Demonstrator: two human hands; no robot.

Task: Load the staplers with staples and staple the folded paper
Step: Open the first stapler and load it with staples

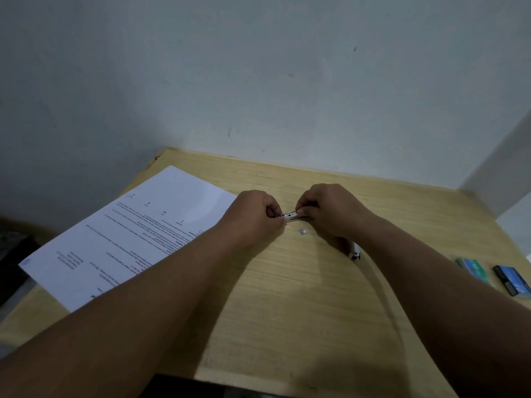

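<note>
Stapler (291, 216) pinched between left hand (254, 215) and right hand (330, 211) fingertips

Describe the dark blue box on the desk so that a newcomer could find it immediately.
Start at the wooden desk and go to its right edge. Two small boxes lie there side by side; the dark blue box is the outer one, nearer the edge, beside a green box.
</note>
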